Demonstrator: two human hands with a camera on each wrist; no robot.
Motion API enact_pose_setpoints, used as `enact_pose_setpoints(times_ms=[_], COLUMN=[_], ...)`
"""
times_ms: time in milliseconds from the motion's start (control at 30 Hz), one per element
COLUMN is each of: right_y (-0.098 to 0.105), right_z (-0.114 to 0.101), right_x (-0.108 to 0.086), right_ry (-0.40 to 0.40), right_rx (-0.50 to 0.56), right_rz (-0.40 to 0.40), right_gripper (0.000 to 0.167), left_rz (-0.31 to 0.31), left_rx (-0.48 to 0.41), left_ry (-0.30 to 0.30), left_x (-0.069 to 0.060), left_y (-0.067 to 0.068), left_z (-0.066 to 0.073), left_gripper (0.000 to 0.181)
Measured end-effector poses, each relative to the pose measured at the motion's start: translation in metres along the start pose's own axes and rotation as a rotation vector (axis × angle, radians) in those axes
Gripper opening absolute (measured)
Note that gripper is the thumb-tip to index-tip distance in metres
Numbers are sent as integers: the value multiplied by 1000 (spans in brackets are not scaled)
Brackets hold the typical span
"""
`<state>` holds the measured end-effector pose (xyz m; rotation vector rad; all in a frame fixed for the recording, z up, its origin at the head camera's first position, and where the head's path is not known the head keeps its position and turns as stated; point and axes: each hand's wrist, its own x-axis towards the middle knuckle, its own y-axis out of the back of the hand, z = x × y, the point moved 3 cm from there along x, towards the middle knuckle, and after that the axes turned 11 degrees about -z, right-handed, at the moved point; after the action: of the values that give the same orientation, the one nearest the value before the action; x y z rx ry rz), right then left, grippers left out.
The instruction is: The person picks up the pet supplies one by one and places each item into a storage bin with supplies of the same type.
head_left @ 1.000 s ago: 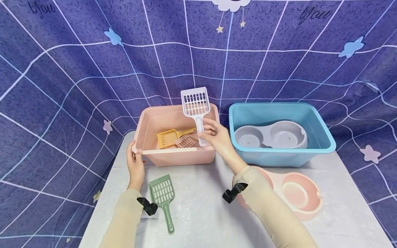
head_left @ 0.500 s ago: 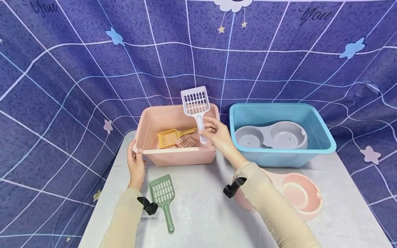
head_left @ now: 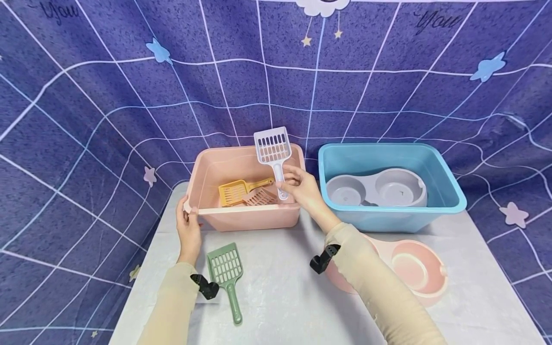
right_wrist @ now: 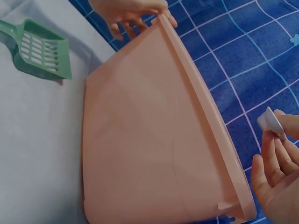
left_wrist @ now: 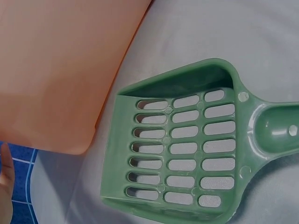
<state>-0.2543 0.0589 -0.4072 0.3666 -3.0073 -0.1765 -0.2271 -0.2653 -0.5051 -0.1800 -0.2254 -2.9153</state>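
Observation:
My right hand (head_left: pixel 305 189) pinches the handle of a pale lavender slotted litter scoop (head_left: pixel 273 146), held head-up above the right part of a pink litter box (head_left: pixel 250 220). In the right wrist view, just the end of the scoop's handle (right_wrist: pixel 270 120) shows between thumb and fingers. At the box's front left corner, my left hand (head_left: pixel 188 232) grips the rim. Inside the box lie a yellow slotted scoop (head_left: pixel 233 193) and a pink one (head_left: pixel 260 196) that partly overlaps it. A green litter scoop (head_left: pixel 226 266) lies on the table near my left wrist, its handle pointing toward me.
To the right stands a blue litter box (head_left: pixel 388 218) with a grey double bowl (head_left: pixel 371 184) inside. In front of it a pink double bowl (head_left: pixel 414 268) sits on the white-covered table (head_left: pixel 276 287), partly hidden by my right sleeve. A blue patterned curtain (head_left: pixel 233 86) hangs behind.
The lavender scoop rises very slightly, then its head dips a little lower than before, with my right hand keeping its hold. My left hand stays on the rim.

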Motion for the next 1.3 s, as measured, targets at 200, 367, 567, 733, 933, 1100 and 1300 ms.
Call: enact_pose_setpoints(times_ms=[200,367,567,733,933,1100,1300], right_y=[1,1,2,4,5,5,6], right_z=[4,8,12,12,12,12,13], right_x=[1,2,3,3,2,2,1], right_ry=[-17,-28,-51,-58,-58,-61,-44], right_rx=[-3,0,-15,-50,-62,-45,-53], right_rz=[6,7,-10,-5,21,47,48], right_gripper=[52,52,52,50,47,44,39], left_rz=[-29,-35,-39,-42,-43,-44,-50], left_rx=[-5,15,15,8,11,8,6], left_ry=[1,2,-2,-12,-5,-10,2], left_x=[-9,-14,-15,-15,-15,-15,-14], left_y=[-3,-6,-6,-6,-5,-5,-6], left_z=[21,36,36,35,35,35,35], left_gripper=[49,49,49,49,49,49,49])
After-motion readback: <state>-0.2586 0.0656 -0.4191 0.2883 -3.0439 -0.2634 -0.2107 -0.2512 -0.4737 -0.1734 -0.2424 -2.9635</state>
